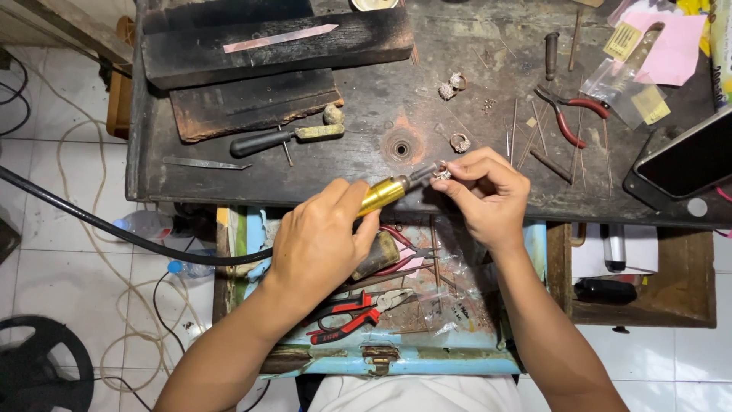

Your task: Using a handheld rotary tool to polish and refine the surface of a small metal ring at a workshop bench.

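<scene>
On the worktop (366, 99) the wooden block (274, 42) sits far left, the knife (286, 139) just before it, the pliers (568, 114) off to the right, the phone (686, 164) at the right edge, and the open drawer (396, 358) below the front edge holding cutters (343, 320).

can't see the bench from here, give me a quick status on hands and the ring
Left hand grips brass rotary tool, tip at the ring. Right hand pinches small ring over bench edge. Nothing between them; spare rings and red pliers lie clear.
</scene>
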